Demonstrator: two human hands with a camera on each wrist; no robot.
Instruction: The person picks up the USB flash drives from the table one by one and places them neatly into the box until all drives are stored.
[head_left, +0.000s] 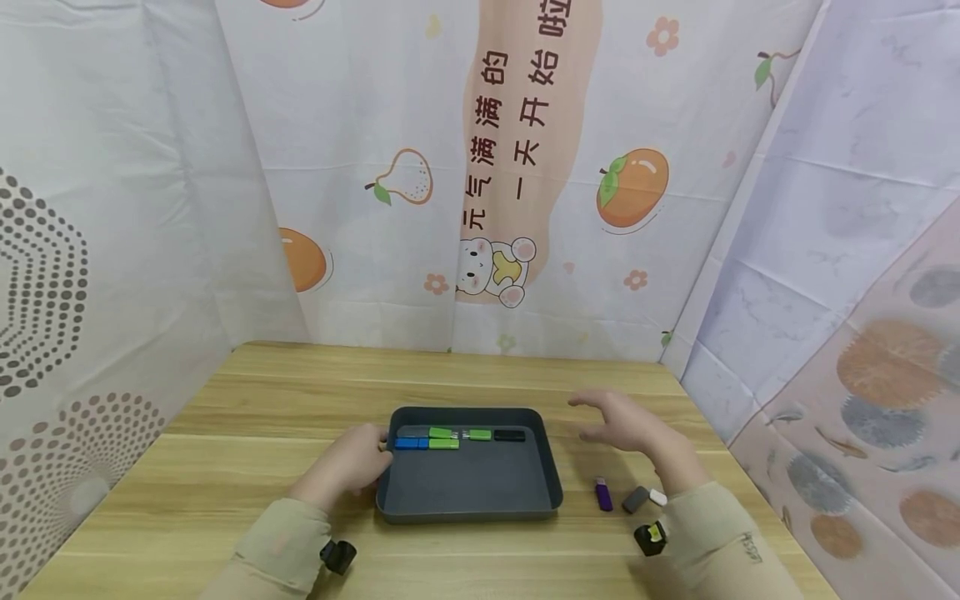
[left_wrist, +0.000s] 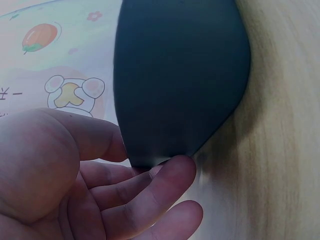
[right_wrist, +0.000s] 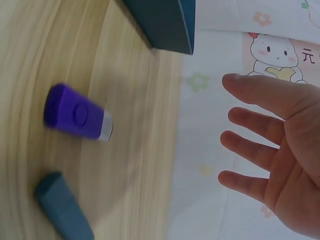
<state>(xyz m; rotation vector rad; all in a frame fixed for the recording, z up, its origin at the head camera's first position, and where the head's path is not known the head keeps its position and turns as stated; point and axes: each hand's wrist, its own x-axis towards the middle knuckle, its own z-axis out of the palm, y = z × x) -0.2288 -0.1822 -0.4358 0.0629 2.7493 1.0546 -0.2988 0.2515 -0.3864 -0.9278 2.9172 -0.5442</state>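
From the lower left, the left forearm slants forward and inward in a beige sleeve (head_left: 288, 542), and the left hand (head_left: 352, 460) is at the side of a dark grey tray (head_left: 468, 515) that sits on the wooden table (head_left: 277, 400). Its grip is narrow: the thumb lies against the rim while curled fingers bear on the outer side, pinching the tray's left end. Inside the tray, along its far left part, lie a blue USB stick (head_left: 408, 443) with a grey stick (head_left: 411, 432) just behind it, then two green sticks (head_left: 443, 444) one behind the other, a third green stick (head_left: 477, 434) and a black stick (head_left: 510, 436). Right of the tray, a purple USB stick (head_left: 603, 496) rests on the table, with a dark grey stick (head_left: 636, 499) and a small white object (head_left: 657, 497) farther right. The right arm angles in from the lower right, and the right hand (head_left: 626, 421) hangs beyond these pieces, thumb toward the tray, its fingers spread wide apart from the thumb and holding nothing.
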